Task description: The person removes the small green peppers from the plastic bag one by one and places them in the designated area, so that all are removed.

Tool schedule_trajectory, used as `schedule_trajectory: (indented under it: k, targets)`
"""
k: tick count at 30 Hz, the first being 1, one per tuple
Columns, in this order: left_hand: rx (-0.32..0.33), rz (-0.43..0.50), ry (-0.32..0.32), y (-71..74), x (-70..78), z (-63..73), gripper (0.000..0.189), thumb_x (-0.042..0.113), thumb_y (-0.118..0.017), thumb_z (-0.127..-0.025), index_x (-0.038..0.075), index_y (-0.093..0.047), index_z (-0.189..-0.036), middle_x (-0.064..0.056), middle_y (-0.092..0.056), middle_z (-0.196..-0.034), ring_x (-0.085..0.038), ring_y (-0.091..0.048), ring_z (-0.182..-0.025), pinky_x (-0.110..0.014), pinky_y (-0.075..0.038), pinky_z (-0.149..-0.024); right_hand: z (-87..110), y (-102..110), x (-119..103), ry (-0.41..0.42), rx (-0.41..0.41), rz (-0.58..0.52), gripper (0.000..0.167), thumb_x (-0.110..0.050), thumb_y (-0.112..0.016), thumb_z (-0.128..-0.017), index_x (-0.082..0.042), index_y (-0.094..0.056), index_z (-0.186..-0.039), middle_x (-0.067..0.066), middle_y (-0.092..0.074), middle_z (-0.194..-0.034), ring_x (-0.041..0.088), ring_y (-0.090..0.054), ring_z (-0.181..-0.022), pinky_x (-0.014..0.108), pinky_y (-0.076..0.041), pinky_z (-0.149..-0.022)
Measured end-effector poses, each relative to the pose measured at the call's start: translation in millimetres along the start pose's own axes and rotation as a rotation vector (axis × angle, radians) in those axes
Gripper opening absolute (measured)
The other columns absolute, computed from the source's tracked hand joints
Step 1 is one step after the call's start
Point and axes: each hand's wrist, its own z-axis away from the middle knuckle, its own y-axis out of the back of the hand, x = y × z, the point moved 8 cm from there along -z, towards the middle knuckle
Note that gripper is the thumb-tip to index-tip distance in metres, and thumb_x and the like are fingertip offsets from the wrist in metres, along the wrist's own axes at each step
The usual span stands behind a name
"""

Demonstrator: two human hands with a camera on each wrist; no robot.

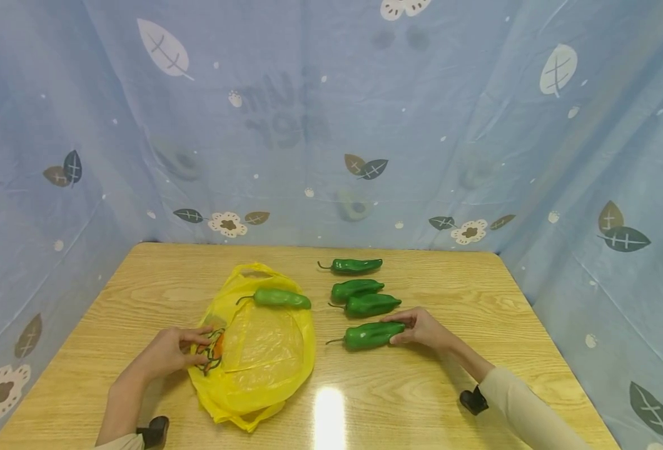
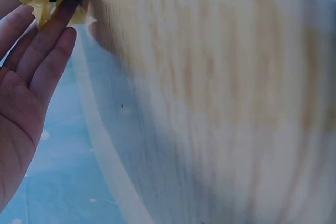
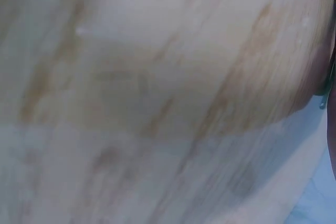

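Observation:
At the left of the head view my left hand [image 1: 165, 356] pinches the printed left edge of a yellow plastic bag [image 1: 264, 390]. Yellow film also shows among the fingers [image 2: 50, 45] in the left wrist view. The bag lies spread on the table, and a light green pepper [image 1: 281, 299] lies on its upper part. My right hand [image 1: 421, 329] holds the pointed end of a dark green pepper [image 1: 368, 335] between thumb and fingers, low at the table. The right wrist view shows mostly blurred tabletop, with only a sliver of hand and green at its right edge.
Behind the held pepper lie more green peppers: one close by [image 1: 372, 305], another [image 1: 356, 289] and a slim one [image 1: 356, 267] farthest back. The wooden table [image 1: 450, 281] meets a blue leaf-patterned curtain [image 1: 320, 125] at the back and sides.

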Motion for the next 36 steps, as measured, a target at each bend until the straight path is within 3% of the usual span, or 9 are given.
schedule_trajectory:
  k: [1,4,6,10,12,16,25,30,36]
  targets:
    - [0.003,-0.006,0.002,0.2,-0.3,0.2,0.035,0.023,-0.078,-0.079,0.005,-0.073,-0.109,-0.020,-0.055,-0.134,-0.044,-0.050,-0.121,-0.046,-0.049,-0.092,-0.9,0,0,0.008,-0.007,0.000,0.048,-0.004,-0.076,-0.080,0.007,-0.061,-0.124,0.010,-0.062,-0.069,0.001,-0.032,-0.051,0.018,-0.033,-0.050]
    - [0.002,-0.013,0.011,-0.1,-2.0,0.3,0.035,0.024,-0.078,-0.080,0.006,-0.073,-0.109,-0.019,-0.055,-0.134,-0.044,-0.049,-0.122,-0.046,-0.049,-0.092,-3.0,0,0,0.015,-0.018,0.003,0.047,-0.004,-0.075,-0.081,0.007,-0.061,-0.124,-0.006,-0.046,-0.058,0.004,-0.020,-0.048,0.021,-0.026,-0.046]
    - [0.000,-0.012,0.013,-0.4,-3.1,0.3,0.035,0.024,-0.078,-0.080,0.006,-0.073,-0.109,-0.019,-0.055,-0.134,-0.044,-0.048,-0.123,-0.046,-0.049,-0.093,-4.1,0,0,0.021,-0.023,0.007,0.046,-0.003,-0.075,-0.081,0.008,-0.061,-0.124,-0.008,-0.053,-0.063,0.004,-0.020,-0.048,0.022,-0.026,-0.046]
    - [-0.002,0.001,0.004,-0.9,-3.9,-0.5,0.035,0.024,-0.078,-0.080,0.005,-0.073,-0.109,-0.020,-0.054,-0.134,-0.044,-0.048,-0.123,-0.046,-0.049,-0.092,-6.0,0,0,0.038,-0.037,0.023,0.045,-0.005,-0.075,-0.082,0.007,-0.062,-0.123,0.002,-0.064,-0.074,0.003,-0.022,-0.047,0.020,-0.027,-0.046]
    - [-0.001,0.000,-0.003,-1.2,-4.2,-0.8,0.035,0.025,-0.078,-0.080,0.005,-0.073,-0.109,-0.020,-0.054,-0.134,-0.044,-0.049,-0.122,-0.046,-0.049,-0.092,-7.0,0,-1,0.053,-0.048,0.027,0.044,-0.004,-0.075,-0.082,0.008,-0.062,-0.122,0.010,-0.070,-0.091,0.002,-0.023,-0.047,0.019,-0.027,-0.046]
    - [-0.001,-0.007,-0.013,-2.0,-4.4,-1.0,0.036,0.026,-0.078,-0.080,0.005,-0.073,-0.109,-0.020,-0.055,-0.133,-0.044,-0.049,-0.122,-0.046,-0.049,-0.092,-8.7,-1,-1,0.072,-0.072,0.029,0.044,-0.002,-0.074,-0.082,0.010,-0.061,-0.122,0.019,-0.068,-0.107,0.001,-0.025,-0.048,0.018,-0.028,-0.046]
    - [0.001,-0.011,-0.014,-1.0,-4.8,-0.8,0.035,0.025,-0.077,-0.081,0.005,-0.073,-0.109,-0.021,-0.055,-0.134,-0.045,-0.049,-0.122,-0.047,-0.049,-0.092,-11.6,-1,-2,0.084,-0.110,-0.002,0.046,0.000,-0.072,-0.083,0.013,-0.057,-0.125,0.011,-0.067,-0.098,0.001,-0.027,-0.049,0.019,-0.029,-0.047]
    - [0.000,-0.015,-0.018,-1.8,-5.9,-1.3,0.036,0.026,-0.077,-0.081,0.006,-0.073,-0.110,-0.020,-0.054,-0.134,-0.044,-0.049,-0.122,-0.046,-0.049,-0.092,-11.8,0,-3,0.068,-0.127,0.011,0.049,-0.001,-0.073,-0.083,0.014,-0.055,-0.126,-0.004,-0.057,-0.067,0.001,-0.024,-0.048,0.020,-0.027,-0.046]
    - [0.001,-0.006,-0.009,-2.0,-6.5,-0.7,0.036,0.026,-0.077,-0.081,0.006,-0.073,-0.110,-0.020,-0.054,-0.135,-0.044,-0.049,-0.122,-0.046,-0.048,-0.093,-12.5,4,0,0.030,-0.131,0.026,0.050,-0.004,-0.075,-0.082,0.010,-0.057,-0.127,-0.003,-0.052,-0.056,0.004,-0.020,-0.047,0.020,-0.026,-0.046]
